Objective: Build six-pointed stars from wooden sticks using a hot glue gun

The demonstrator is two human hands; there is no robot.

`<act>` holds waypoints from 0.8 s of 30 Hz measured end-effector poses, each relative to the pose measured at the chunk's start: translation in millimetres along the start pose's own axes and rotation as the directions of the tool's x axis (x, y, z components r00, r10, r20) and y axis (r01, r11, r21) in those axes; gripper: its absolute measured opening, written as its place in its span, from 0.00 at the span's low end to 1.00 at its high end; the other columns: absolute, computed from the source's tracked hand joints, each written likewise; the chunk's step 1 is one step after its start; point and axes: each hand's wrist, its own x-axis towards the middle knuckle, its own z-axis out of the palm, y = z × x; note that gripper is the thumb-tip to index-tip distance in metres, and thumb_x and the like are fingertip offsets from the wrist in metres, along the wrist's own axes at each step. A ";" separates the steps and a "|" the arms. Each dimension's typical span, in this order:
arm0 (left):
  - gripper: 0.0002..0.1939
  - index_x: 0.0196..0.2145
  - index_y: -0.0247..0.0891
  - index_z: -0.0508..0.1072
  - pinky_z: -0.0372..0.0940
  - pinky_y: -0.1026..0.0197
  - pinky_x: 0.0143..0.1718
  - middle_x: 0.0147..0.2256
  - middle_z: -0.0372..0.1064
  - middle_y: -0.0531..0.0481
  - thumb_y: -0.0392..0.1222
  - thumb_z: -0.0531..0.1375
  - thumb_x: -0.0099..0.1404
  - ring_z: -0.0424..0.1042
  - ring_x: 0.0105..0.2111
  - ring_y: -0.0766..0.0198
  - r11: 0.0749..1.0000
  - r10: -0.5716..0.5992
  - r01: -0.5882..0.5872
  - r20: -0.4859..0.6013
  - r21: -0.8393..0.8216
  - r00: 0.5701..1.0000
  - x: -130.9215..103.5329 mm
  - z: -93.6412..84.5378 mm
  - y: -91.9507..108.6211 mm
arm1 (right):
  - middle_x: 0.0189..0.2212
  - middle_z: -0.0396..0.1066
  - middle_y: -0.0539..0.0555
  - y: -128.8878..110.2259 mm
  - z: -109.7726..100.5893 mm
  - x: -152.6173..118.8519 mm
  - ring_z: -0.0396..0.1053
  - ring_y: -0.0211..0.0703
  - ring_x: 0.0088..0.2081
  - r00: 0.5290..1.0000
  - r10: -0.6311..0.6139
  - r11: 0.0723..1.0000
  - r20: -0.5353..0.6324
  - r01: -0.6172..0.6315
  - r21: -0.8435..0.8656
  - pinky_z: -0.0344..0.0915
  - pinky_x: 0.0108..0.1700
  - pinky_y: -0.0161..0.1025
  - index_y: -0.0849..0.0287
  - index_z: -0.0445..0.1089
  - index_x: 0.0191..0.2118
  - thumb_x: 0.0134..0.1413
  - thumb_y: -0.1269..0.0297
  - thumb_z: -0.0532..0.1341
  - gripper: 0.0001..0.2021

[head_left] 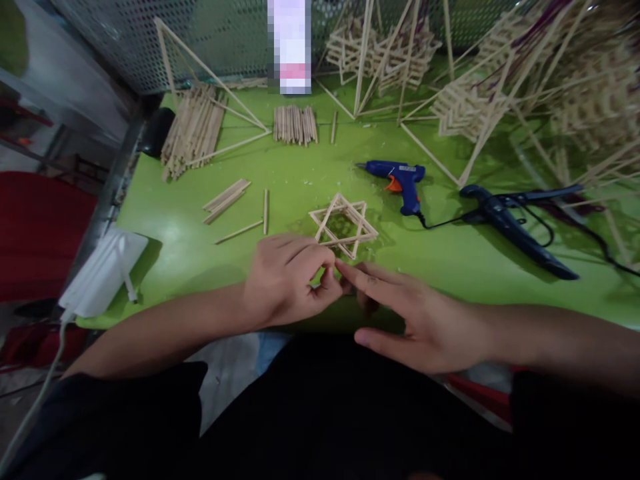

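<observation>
My left hand (290, 280) is curled at the near edge of the green table, thumb and index fingertip pinched together. Anything between those fingertips is too small to make out. My right hand (415, 307) has its fingers stretched out and its thumb apart, holding nothing visible. Its index fingertip meets the pinched fingers of the left. Just beyond both hands lies a six-pointed star of thin wooden sticks (345, 227). A blue glue gun (400, 180) with an orange trigger rests on its side to the right, its nozzle pointing left.
Loose sticks (227, 200) lie left of the star. Farther back are a short stick bundle (295, 125) and a larger bundle (195, 127). Stick frames (465, 107) crowd the back right. Dark-handled cutters (520, 227) lie at right, a white power adapter (103, 273) at left.
</observation>
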 end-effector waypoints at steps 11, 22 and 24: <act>0.05 0.39 0.42 0.77 0.71 0.58 0.32 0.32 0.83 0.54 0.33 0.67 0.73 0.79 0.28 0.63 0.995 0.089 -0.089 -0.007 -0.050 0.996 0.3 -0.2 -6.1 | 0.54 0.76 0.56 7.9 -6.8 4.0 0.74 0.39 0.40 0.999 -0.024 0.980 -0.031 0.029 0.194 0.81 0.44 0.40 0.41 0.48 0.89 0.75 0.67 0.70 0.48; 0.09 0.35 0.40 0.76 0.64 0.55 0.28 0.26 0.76 0.55 0.31 0.63 0.74 0.74 0.24 0.63 0.995 0.040 -0.053 0.140 0.084 0.989 -5.0 5.5 2.5 | 0.54 0.79 0.63 3.1 -0.5 2.0 0.80 0.54 0.47 0.994 0.100 0.991 0.047 -0.096 -0.092 0.83 0.48 0.52 0.56 0.55 0.86 0.75 0.56 0.69 0.42; 0.09 0.34 0.40 0.76 0.63 0.56 0.28 0.27 0.76 0.53 0.32 0.61 0.73 0.74 0.25 0.62 0.994 0.038 -0.051 0.146 0.092 0.989 -5.3 6.3 3.3 | 0.53 0.79 0.62 3.3 0.2 2.6 0.80 0.55 0.47 0.994 0.098 0.991 0.053 -0.093 -0.094 0.83 0.48 0.53 0.57 0.57 0.85 0.76 0.55 0.69 0.41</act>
